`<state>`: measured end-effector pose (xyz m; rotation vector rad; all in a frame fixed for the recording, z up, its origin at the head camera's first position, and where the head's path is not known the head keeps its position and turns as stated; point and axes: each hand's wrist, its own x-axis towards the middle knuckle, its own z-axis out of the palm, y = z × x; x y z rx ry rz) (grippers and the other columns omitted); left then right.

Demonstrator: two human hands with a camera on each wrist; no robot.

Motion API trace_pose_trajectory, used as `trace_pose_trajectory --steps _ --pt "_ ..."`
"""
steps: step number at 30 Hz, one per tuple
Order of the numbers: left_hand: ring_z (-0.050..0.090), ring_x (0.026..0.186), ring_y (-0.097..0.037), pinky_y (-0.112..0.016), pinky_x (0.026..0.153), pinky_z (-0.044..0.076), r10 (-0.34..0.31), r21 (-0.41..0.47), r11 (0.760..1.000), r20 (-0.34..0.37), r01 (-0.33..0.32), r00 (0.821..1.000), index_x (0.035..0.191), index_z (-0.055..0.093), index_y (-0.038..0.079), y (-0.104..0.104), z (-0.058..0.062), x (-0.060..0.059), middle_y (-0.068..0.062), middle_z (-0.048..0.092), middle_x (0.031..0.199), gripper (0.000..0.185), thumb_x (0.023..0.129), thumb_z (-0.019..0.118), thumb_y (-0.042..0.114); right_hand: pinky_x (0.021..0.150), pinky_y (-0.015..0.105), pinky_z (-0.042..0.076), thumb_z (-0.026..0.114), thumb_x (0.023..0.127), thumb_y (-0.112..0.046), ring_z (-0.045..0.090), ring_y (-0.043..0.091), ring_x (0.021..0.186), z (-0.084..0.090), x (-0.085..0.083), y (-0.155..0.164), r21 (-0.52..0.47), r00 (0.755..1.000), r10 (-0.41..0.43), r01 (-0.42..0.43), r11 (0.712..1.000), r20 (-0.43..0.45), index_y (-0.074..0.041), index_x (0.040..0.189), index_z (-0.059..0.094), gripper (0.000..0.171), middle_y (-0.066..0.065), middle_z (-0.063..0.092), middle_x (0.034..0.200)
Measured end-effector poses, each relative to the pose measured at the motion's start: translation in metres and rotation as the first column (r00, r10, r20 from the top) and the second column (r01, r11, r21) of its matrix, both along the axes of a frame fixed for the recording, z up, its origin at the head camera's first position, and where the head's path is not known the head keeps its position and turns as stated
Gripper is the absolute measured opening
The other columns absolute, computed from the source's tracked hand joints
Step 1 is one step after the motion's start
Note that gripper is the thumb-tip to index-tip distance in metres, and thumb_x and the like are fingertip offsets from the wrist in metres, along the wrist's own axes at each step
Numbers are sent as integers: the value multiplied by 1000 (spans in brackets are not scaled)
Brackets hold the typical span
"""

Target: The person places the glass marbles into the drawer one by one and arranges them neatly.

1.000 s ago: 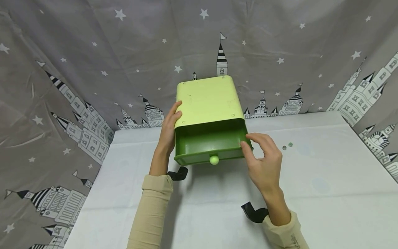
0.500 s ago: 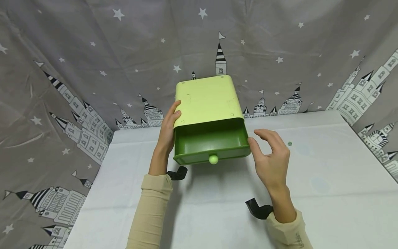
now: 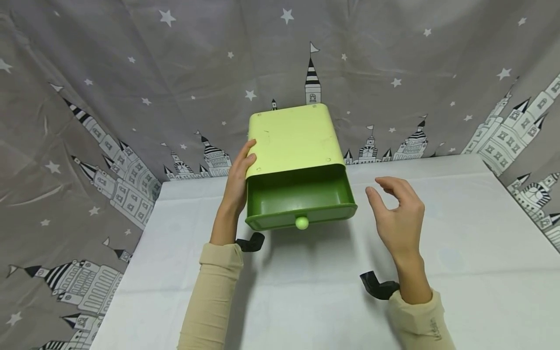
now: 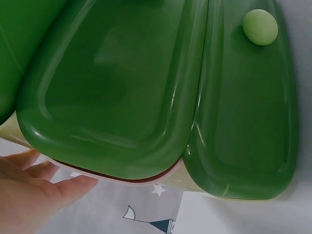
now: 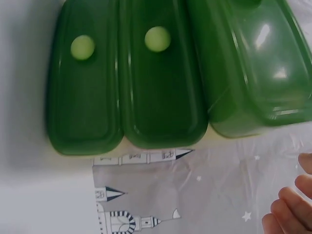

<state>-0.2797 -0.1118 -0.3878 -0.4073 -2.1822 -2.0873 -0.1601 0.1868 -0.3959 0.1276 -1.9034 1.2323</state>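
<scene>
A small chest of drawers (image 3: 293, 138) with a pale yellow-green casing and green drawers stands at the table's middle. Its top drawer (image 3: 325, 213) is pulled out, showing a bare inside, with a round light-green knob (image 3: 302, 222) on its front. My left hand (image 3: 236, 182) rests against the casing's left side, fingertips at the upper edge. Right of the drawer, apart from it, hovers my right hand (image 3: 400, 214), thumb and fingers spread in a loose curve with nothing visible between them. Two lower drawers with knobs, the bottom drawer (image 5: 85, 102) and middle drawer (image 5: 161, 92), appear closed in the right wrist view.
A white cloth (image 3: 297, 301) covers the table. Behind and beside it hangs a grey curtain (image 3: 197, 43) printed with stars and castles. Black curved straps show at the left wrist (image 3: 251, 242) and right wrist (image 3: 378, 288).
My right hand has let go of the drawer's right corner and moved away to the right. Small greenish round pieces seen earlier on the cloth are now hidden behind it. The left hand stays put.
</scene>
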Motion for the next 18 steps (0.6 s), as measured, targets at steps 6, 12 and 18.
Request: trace_pose_trajectory --steps 6,12,18 --pt "15 146 -10 -44 117 8 4 -8 1000 -9 -4 1000 153 37 14 0 0 0 4 26 160 53 103 44 30 86 18 43 76 81 7 63 31 91 -2 -3 9 25 1000 -14 14 1000 12 9 99 72 18 21 69 97" --pt "15 145 -10 -45 116 8 9 -5 1000 1 -9 1000 153 38 15 -1 0 0 5 27 159 52 103 43 31 80 16 42 74 82 6 64 33 91 -7 -6 18 77 997 -42 37 996 65 9 101 71 19 21 69 99" --pt "15 146 -9 -44 117 8 -1 -8 1000 0 1 1000 153 38 16 -1 1 1 5 26 160 53 103 43 31 81 23 42 75 82 4 63 36 91 -7 -13 31 153 994 -51 37 988 92 11 102 70 21 23 68 101"
